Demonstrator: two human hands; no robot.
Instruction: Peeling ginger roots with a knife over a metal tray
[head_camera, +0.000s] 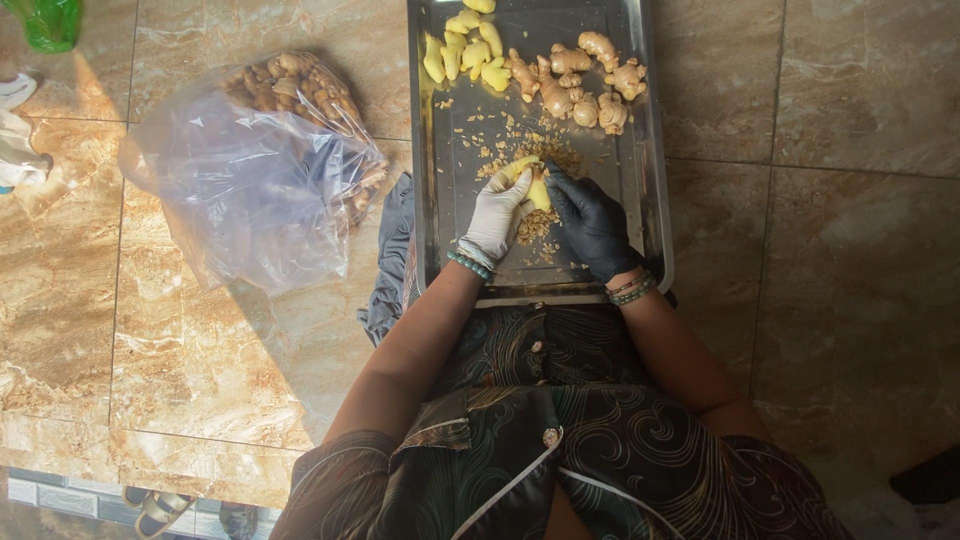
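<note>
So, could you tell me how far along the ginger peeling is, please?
Partly done. A few peeled yellow pieces lie at the tray's far end, with peel scraps scattered mid-tray. In hand: the left hand and right hand hold one partly peeled piece. Left: the unpeeled ginger on the tray, and more in the plastic bag.

Plastic bag (250, 180): clear, on floor left of the tray, unpeeled ginger inside.
Green object (50, 22): top-left corner.
Floor (820, 120): beige marble tiles.
Sandals (165, 508): bottom left.
</note>
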